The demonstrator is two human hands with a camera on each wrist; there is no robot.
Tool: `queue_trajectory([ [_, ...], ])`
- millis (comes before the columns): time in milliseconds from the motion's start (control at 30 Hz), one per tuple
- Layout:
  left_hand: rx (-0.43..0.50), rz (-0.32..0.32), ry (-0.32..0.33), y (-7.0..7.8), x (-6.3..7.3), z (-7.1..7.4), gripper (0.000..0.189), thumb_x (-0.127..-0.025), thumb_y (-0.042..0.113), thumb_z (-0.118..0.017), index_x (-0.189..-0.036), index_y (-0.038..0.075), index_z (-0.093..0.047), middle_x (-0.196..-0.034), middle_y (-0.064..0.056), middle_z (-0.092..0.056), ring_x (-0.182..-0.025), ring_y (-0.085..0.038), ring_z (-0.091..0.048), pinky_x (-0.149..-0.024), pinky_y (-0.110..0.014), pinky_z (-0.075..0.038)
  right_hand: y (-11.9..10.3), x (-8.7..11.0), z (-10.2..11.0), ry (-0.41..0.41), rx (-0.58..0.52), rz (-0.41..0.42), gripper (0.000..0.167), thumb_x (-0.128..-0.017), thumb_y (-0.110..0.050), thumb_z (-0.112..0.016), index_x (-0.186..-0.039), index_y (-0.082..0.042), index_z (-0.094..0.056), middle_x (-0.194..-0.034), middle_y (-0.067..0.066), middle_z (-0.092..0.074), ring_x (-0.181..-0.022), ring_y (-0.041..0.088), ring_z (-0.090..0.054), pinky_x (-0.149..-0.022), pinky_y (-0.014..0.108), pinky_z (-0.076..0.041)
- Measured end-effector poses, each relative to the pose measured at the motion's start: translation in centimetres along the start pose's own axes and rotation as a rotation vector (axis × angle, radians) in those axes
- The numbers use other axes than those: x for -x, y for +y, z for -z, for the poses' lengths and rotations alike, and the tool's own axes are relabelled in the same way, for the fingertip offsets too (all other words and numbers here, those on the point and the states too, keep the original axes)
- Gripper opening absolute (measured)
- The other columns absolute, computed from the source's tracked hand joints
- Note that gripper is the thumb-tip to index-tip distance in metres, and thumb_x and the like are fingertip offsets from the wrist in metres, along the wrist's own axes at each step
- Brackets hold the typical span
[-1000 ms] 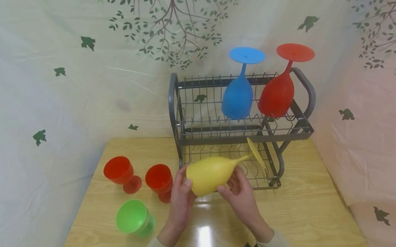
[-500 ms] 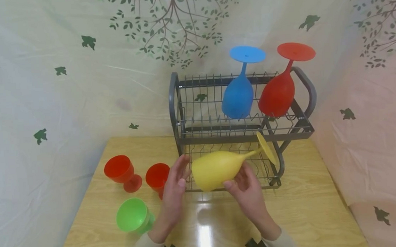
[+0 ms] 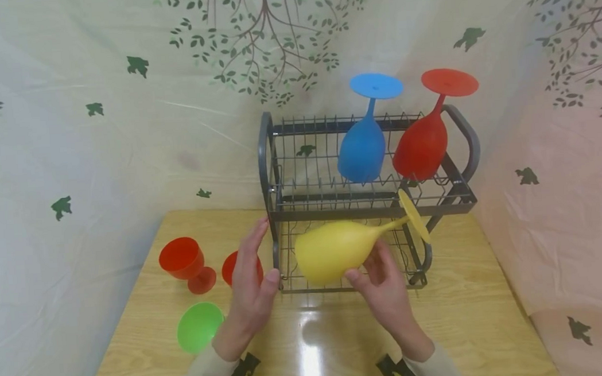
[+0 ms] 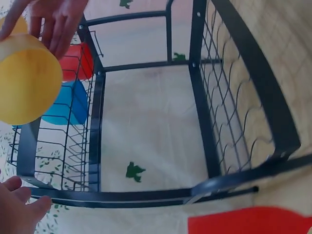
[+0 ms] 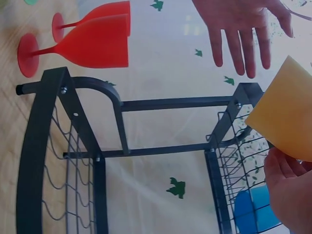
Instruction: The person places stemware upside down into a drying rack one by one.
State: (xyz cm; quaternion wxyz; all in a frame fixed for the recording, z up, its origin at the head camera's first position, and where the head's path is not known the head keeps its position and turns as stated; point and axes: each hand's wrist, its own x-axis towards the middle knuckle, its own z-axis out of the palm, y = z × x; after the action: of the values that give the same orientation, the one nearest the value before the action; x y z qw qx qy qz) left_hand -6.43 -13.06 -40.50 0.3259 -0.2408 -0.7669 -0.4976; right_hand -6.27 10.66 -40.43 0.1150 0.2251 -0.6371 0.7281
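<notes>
A yellow wine glass (image 3: 336,250) lies sideways in the air before the rack's lower tier, its bowl to the left and its foot to the right. My right hand (image 3: 387,295) grips the bowl near the stem, thumb in front. My left hand (image 3: 253,291) is apart from the glass, fingers straight, beside the rack's left post; in the right wrist view this left hand (image 5: 243,31) shows its fingers spread. Upside down on the upper tier of the dish rack (image 3: 333,213) stand a blue wine glass (image 3: 362,150) and a red wine glass (image 3: 421,146).
On the wooden table (image 3: 474,315), a red goblet (image 3: 181,258) stands upright at the left. Another red goblet (image 3: 229,267) is partly hidden behind my left hand. A green goblet (image 3: 200,327) stands nearer me. Patterned cloth (image 3: 98,166) hangs behind and at both sides.
My left hand has let go of the yellow wine glass and moved left. My right hand has carried the glass a little right and up, toward the rack.
</notes>
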Motion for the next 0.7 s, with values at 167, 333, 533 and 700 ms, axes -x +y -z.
queue_trajectory([
  [167, -0.145, -0.072, -0.056, -0.2, -0.9, 0.4, 0.079, -0.107, 0.054, -0.039, -0.152, -0.011, -0.037, -0.163, -0.023, -0.032, -0.15, -0.041, -0.031, -0.125, -0.048, -0.025, -0.6, -0.5, 0.0, -0.005, 0.008, 0.033, 0.071, -0.09, 0.005, -0.073, -0.153, 0.002, -0.041, -0.146, 0.014, -0.054, -0.136, 0.023, -0.054, -0.115, 0.035, -0.041],
  [333, -0.35, -0.113, -0.126, -0.5, -1.8, 0.5, 0.082, -0.106, 0.058, -0.033, -0.158, -0.006, -0.029, -0.169, -0.02, -0.021, -0.156, -0.039, -0.018, -0.125, -0.057, -0.017, -1.2, -1.2, 0.0, -0.018, 0.04, 0.058, 0.07, -0.09, 0.004, -0.072, -0.152, 0.001, -0.042, -0.147, 0.016, -0.053, -0.137, 0.025, -0.053, -0.116, 0.036, -0.041],
  [533, -0.494, -0.106, -0.182, -0.9, -2.2, 0.5, 0.086, -0.106, 0.061, -0.024, -0.161, -0.005, -0.023, -0.171, -0.02, -0.016, -0.158, -0.037, -0.012, -0.126, -0.058, -0.009, -2.0, -2.3, 0.1, -0.055, 0.065, 0.118, 0.068, -0.094, -0.009, -0.074, -0.153, 0.0, -0.042, -0.143, 0.016, -0.056, -0.134, 0.027, -0.056, -0.114, 0.037, -0.044],
  [700, -0.552, -0.11, -0.205, -1.1, -2.3, 0.5, 0.087, -0.106, 0.062, -0.021, -0.162, -0.004, -0.02, -0.171, -0.02, -0.017, -0.157, -0.039, -0.016, -0.126, -0.058, -0.009, -2.8, -3.4, 0.1, -0.063, 0.078, 0.167, 0.066, -0.097, -0.019, -0.075, -0.151, 0.002, -0.044, -0.143, 0.015, -0.057, -0.133, 0.027, -0.057, -0.113, 0.037, -0.045],
])
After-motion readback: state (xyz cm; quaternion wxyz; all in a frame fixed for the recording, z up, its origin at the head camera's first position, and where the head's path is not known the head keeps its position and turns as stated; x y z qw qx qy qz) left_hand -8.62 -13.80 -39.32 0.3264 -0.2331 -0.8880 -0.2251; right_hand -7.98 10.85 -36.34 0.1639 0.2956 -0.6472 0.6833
